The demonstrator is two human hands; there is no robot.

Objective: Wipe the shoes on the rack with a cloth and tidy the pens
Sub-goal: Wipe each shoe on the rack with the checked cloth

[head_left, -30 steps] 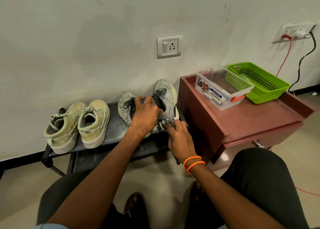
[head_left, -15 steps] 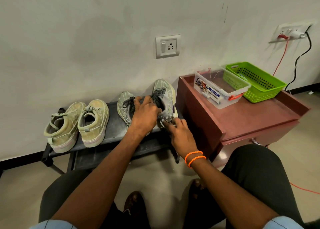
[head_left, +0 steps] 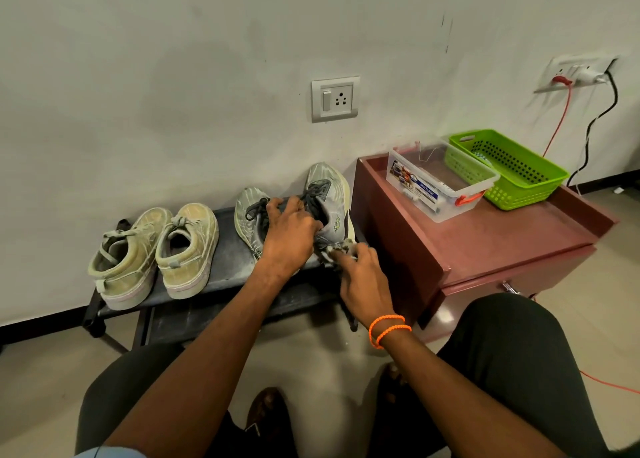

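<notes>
The left hand (head_left: 289,237) grips the collar of the right grey shoe (head_left: 329,201), whose toe points away to the wall on the black rack (head_left: 228,249), while the right hand (head_left: 363,277) pinches a crumpled cloth (head_left: 341,249) against its heel.

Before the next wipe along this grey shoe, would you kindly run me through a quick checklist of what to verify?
1. Left hand steadies the grey shoe: ok, its fingers curl over the laces and collar.
2. Cloth in the right hand: ok, a small crumpled piece shows at the fingertips, against the shoe's heel.
3. Shoe supported by the rack: cannot tell, the hands hide its underside.
4. Second grey shoe out of the way: ok, it lies on the rack, left of the held one.
5. Beige pair undisturbed: ok, side by side at the rack's left end.
6. Pens located: cannot tell, none clearly visible.
</notes>
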